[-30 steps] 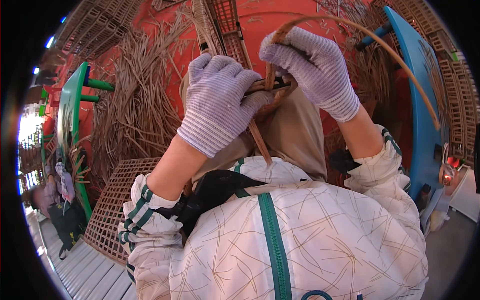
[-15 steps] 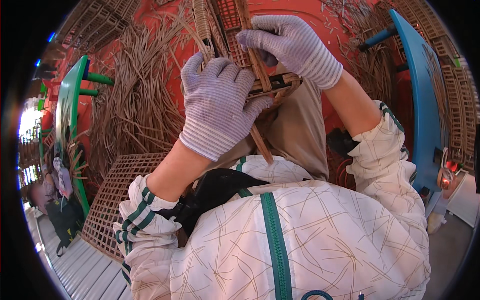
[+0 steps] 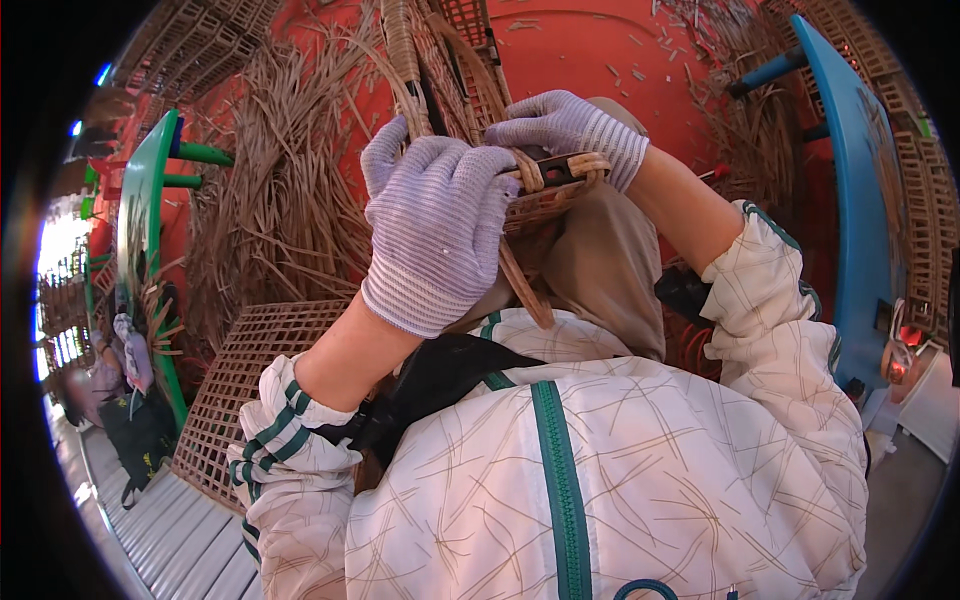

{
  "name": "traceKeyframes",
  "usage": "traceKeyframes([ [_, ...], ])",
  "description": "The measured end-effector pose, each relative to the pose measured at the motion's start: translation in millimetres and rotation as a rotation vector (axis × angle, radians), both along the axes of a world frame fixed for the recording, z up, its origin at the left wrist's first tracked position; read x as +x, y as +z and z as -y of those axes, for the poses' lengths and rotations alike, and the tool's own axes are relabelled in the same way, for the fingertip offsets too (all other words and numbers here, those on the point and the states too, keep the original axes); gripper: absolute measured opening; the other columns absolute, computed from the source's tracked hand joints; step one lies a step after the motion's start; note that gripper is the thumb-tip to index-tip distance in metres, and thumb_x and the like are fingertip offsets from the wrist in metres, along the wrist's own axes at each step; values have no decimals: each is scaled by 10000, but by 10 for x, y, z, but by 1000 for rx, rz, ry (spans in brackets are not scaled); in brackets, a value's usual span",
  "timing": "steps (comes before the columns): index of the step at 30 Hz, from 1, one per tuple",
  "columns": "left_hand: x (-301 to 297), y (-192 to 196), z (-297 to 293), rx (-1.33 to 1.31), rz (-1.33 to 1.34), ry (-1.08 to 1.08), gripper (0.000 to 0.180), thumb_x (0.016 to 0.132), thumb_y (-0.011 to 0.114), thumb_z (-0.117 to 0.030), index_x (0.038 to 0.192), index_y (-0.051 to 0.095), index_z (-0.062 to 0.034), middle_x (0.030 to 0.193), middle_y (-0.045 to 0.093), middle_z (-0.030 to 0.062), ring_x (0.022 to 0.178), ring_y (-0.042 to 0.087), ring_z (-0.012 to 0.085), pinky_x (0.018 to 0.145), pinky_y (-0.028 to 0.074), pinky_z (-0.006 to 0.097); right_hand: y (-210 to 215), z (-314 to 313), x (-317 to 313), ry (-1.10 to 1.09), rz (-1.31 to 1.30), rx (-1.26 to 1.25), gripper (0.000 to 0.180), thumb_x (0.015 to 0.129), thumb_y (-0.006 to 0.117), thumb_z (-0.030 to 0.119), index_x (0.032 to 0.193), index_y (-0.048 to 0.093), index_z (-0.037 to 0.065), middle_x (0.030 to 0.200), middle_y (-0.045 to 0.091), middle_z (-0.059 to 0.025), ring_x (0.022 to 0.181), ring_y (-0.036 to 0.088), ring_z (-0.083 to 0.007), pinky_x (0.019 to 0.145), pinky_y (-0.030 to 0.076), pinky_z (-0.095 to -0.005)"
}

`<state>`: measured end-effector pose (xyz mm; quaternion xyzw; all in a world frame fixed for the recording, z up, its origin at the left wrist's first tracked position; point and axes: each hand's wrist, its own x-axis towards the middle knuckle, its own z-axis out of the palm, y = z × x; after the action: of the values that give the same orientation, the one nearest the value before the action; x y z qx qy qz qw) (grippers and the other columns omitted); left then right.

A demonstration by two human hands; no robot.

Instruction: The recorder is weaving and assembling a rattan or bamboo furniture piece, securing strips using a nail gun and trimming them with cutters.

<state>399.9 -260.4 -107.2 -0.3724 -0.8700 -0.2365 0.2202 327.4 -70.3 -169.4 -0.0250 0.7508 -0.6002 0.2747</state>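
Observation:
A woven basket (image 3: 545,208) with a dark frame rim rests at my lap. Pale strip binds its left edge (image 3: 400,50). My left hand (image 3: 440,225), in a striped lavender glove, is closed over the near rim, its fingertips hidden beyond it. My right hand (image 3: 575,130), gloved alike, reaches into the basket just behind the rim, its fingers bent against a flat brown strip (image 3: 485,75); its thumb is hidden. Turns of this strip (image 3: 528,172) loop around the rim between my hands. A loose strip end (image 3: 525,285) hangs below the rim toward my jacket.
Piled loose strips (image 3: 285,190) cover the red floor (image 3: 570,60) at left. An openwork basket (image 3: 255,390) lies beside my left elbow. A green table (image 3: 150,220) stands left, a blue one (image 3: 850,180) right. Stacked woven baskets (image 3: 200,45) stand far left.
My right hand has come down and nearer to the rim, drawing the strip in. The strip now loops around the rim instead of standing across it. My left hand has shifted slightly lower.

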Motion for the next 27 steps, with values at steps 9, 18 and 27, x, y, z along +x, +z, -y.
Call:
traceKeyframes([
  [9, 54, 87, -132, -22, 49, -20, 241, 803, 654, -95, 1043, 668, -103, 777, 649, 58, 798, 629, 254, 1018, 332, 478, 39, -107, -5, -120, -88, 79, 342, 875, 740, 317, 1031, 725, 13, 738, 642, 18, 596, 518, -49, 534, 436, -222],
  [18, 19, 80, -142, -120, 52, -19, 284, 773, 655, -110, 1052, 693, -145, 834, 649, 29, 890, 615, 237, 1002, 316, 472, -414, -185, -74, -98, 11, -16, 340, 889, 729, 281, 1053, 706, -16, 814, 679, -1, 666, 598, -65, 588, 508, -229],
  [27, 21, 526, -401, -541, -67, 80, 165, 756, 620, -236, 848, 663, -106, 867, 617, 55, 944, 564, 250, 826, 384, 440, -709, -206, -144, 155, -653, 22, 271, 767, 680, 243, 989, 670, 87, 813, 638, -110, 735, 616, -291, 667, 488, -404],
])
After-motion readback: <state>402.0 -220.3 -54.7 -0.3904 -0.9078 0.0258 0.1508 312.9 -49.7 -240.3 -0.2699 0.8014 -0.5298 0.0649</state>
